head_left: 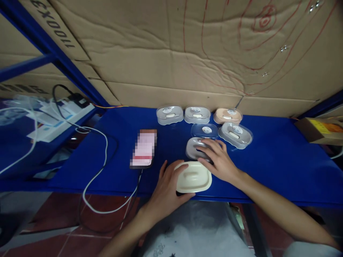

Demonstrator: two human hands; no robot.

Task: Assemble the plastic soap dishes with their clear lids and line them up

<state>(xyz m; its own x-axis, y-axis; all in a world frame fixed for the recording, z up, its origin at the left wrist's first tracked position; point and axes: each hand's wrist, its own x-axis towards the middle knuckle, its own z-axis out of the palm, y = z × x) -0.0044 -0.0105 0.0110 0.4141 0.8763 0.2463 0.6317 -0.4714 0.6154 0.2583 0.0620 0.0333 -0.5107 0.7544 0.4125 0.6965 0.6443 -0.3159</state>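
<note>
At the far left, a long white plastic power strip (pixel 49 132) lies crowded with plugs, and a thin white cable (pixel 103 212) loops away from it over the blue tabletop (pixel 273 160), sagging below the front edge. A dark-edged rectangular phone (pixel 144 146), its screen blurred, lies between the cable and the person's left hand (pixel 169 184), taking up the space there. That hand grips the left end of a cream, rounded plastic dish (pixel 198 182) at the front of the table, fingers over the far rim and thumb along the near side. Behind it, two grey oval boxes with clear covers, one on the left (pixel 169 116) and one beside it (pixel 197 116), stand before the brown cardboard wall (pixel 139 64). Between that pair and the cream dish lie a clear oval plastic lid (pixel 197 132) with a round sticker and a grey oval dish (pixel 193 149), close together. The right hand (pixel 219 159), fingers spread and bent, reaches over the grey dish; whether it grips cannot be told. Just beyond are a peach oval box with a clear cover (pixel 227 116) and a third covered grey box (pixel 235 135), set askew. A brown cardboard carton with a yellow label (pixel 320 130) sits at the far right.
</note>
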